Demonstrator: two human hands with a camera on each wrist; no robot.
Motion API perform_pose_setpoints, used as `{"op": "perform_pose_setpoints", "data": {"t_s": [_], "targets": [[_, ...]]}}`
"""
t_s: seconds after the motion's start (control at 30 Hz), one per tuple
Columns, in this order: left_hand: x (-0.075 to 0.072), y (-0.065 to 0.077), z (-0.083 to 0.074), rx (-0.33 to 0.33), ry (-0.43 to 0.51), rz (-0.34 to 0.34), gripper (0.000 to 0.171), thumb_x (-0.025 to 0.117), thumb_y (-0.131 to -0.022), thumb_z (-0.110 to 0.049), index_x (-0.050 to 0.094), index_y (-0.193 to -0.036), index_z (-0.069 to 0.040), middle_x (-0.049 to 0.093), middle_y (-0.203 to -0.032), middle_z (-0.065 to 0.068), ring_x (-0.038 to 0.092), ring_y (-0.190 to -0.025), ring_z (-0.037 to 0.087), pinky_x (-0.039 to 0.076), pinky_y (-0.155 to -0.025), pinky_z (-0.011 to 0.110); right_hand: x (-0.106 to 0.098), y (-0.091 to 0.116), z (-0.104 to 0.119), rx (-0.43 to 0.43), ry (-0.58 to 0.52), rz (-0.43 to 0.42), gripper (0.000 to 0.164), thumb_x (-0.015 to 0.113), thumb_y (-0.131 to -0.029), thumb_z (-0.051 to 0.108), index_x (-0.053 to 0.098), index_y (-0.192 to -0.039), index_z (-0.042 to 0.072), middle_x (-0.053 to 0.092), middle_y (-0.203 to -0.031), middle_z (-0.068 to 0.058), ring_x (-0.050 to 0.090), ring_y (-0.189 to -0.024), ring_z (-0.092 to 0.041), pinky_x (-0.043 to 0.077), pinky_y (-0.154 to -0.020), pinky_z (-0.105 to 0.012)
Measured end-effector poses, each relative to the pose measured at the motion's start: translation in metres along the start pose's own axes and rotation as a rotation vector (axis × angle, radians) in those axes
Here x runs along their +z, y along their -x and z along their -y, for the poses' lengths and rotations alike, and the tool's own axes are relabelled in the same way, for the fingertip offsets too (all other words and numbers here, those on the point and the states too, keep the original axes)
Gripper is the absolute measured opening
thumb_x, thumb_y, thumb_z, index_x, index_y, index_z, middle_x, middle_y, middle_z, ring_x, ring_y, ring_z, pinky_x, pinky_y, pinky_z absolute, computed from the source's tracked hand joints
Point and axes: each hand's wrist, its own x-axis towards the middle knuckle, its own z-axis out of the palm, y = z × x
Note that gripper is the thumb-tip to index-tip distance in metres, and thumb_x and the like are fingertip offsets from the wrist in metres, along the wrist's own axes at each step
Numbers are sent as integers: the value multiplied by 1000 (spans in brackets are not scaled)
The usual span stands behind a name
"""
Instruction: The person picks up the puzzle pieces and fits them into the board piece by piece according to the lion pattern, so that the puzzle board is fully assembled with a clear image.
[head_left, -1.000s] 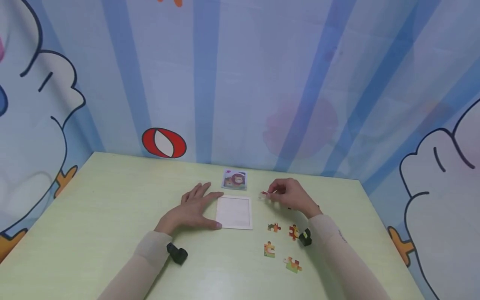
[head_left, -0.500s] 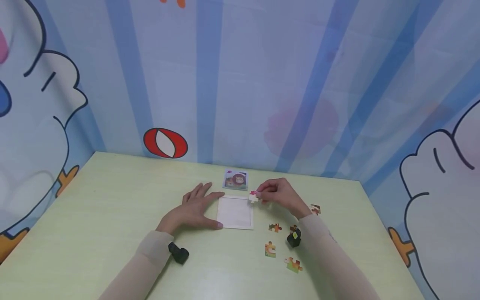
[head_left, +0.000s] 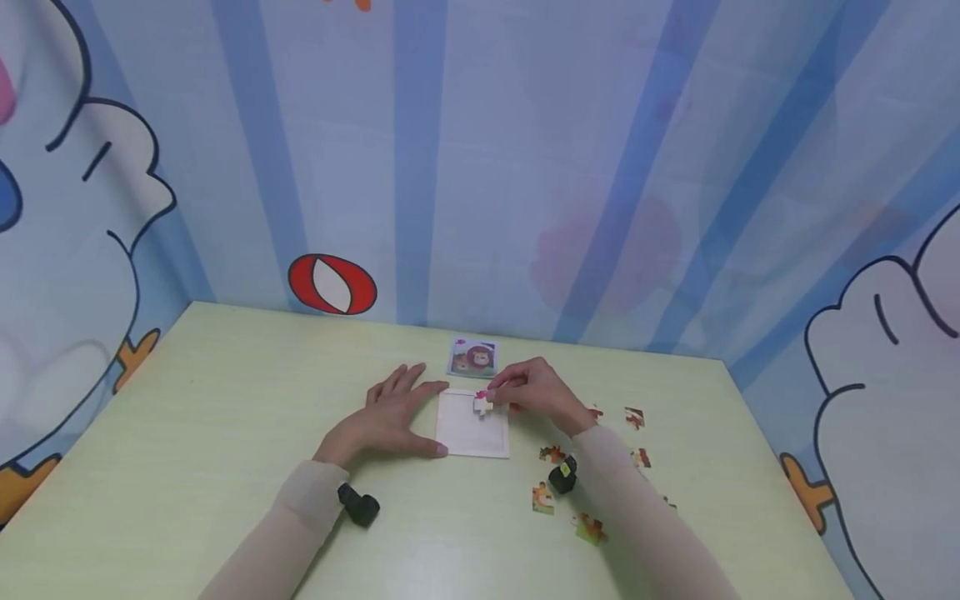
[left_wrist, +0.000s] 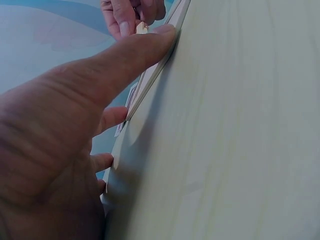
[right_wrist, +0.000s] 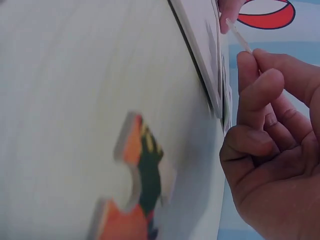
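Observation:
In the head view, my right hand (head_left: 542,394) pinches a jigsaw piece (head_left: 482,406), white with a pink patch, between thumb and fingertips. It is held over the upper right part of a white square puzzle tray (head_left: 472,455). From the right wrist view, the piece (right_wrist: 239,36) shows edge-on, tilted, at my fingertips. My left hand (head_left: 382,423) lies spread at the tray's left side. Its index fingertip touches the upper left corner and its thumb the lower left one; in the left wrist view the thumb (left_wrist: 150,47) presses along the tray's edge.
Behind the tray lies a picture card (head_left: 472,358) with a lion on it. Several loose jigsaw pieces lie to the right, among them an orange and green one (head_left: 590,528) and one (head_left: 634,417) farther back. My right forearm (head_left: 637,492) covers some of them.
My right hand has carried the jigsaw piece leftward, from the table right of the tray to over the tray. My left hand has stayed at the tray's left edge.

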Motion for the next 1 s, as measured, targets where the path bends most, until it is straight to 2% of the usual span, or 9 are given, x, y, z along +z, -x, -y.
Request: {"op": "perform_pose_setpoints", "data": {"t_s": [0.17, 0.4, 0.53, 0.8, 1.0], "targets": [[-1, 1, -1, -4, -17, 7, 102, 85, -80, -64, 39, -166, -32, 9, -183, 14, 1, -169, 47, 11, -129, 78, 9, -4, 4, 22, 30, -4, 10, 82, -94, 19, 85, -101, 11, 81, -81, -2, 55, -61, -15, 49, -62, -28], [-3, 3, -2, 18, -2, 1, 100, 85, -81, -61, 40, -165, -30, 10, -182, 17, 1, -168, 48, 11, -128, 78, 21, -10, 6, 22, 183, -64, 10, 84, -93, 22, 86, -96, 13, 80, -86, 0, 60, -71, -12, 50, -65, -25], [-3, 3, -1, 27, 9, -1, 100, 85, -81, -63, 40, -165, -32, 9, -183, 15, 0, -169, 47, 11, -129, 78, 28, -15, 10, 40, 226, -87, 8, 84, -92, 22, 85, -93, 14, 79, -86, -1, 62, -69, -12, 51, -63, -24], [-3, 4, 2, 44, 39, -24, 101, 85, -78, -66, 43, -164, -31, 11, -182, 17, 1, -168, 49, 8, -128, 79, 37, -21, 20, 34, 239, -94, 7, 83, -90, 18, 84, -91, 11, 76, -76, 0, 60, -65, -10, 49, -59, -22], [-4, 6, -1, 33, 34, -8, 101, 85, -80, -64, 42, -165, -31, 10, -182, 17, 0, -168, 48, 8, -128, 79, 43, -25, 25, 65, 259, -100, 6, 84, -89, 17, 83, -89, 11, 73, -74, 1, 59, -63, -10, 47, -58, -22]]}}
